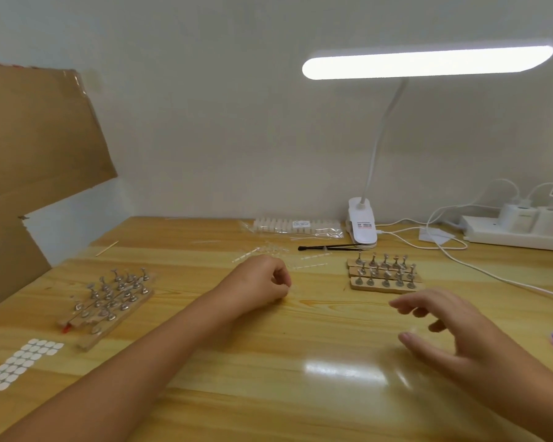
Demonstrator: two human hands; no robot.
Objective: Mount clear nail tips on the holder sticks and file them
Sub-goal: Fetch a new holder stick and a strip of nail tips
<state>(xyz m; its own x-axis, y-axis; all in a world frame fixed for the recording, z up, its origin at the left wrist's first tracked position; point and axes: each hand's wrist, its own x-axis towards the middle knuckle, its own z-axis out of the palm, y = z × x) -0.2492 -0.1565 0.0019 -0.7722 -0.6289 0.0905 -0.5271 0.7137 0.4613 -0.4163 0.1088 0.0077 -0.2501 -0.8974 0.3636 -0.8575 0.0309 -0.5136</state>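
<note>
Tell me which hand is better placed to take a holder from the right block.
Right, probably. The right hand is open and close in front of that block. The left hand is curled and farther away; whether it pinches a tip is unclear.

Single head view, angled forward and down.
Close above left hand [261,279] and right hand [450,327]; wall [205,138] beyond them.

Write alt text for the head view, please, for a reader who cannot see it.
Two bare hands over a wooden table: the left hand has curled fingers, the right hand is spread open. A left rack and a right rack of metal holder sticks stand on it, with a lit clip lamp behind.
</note>
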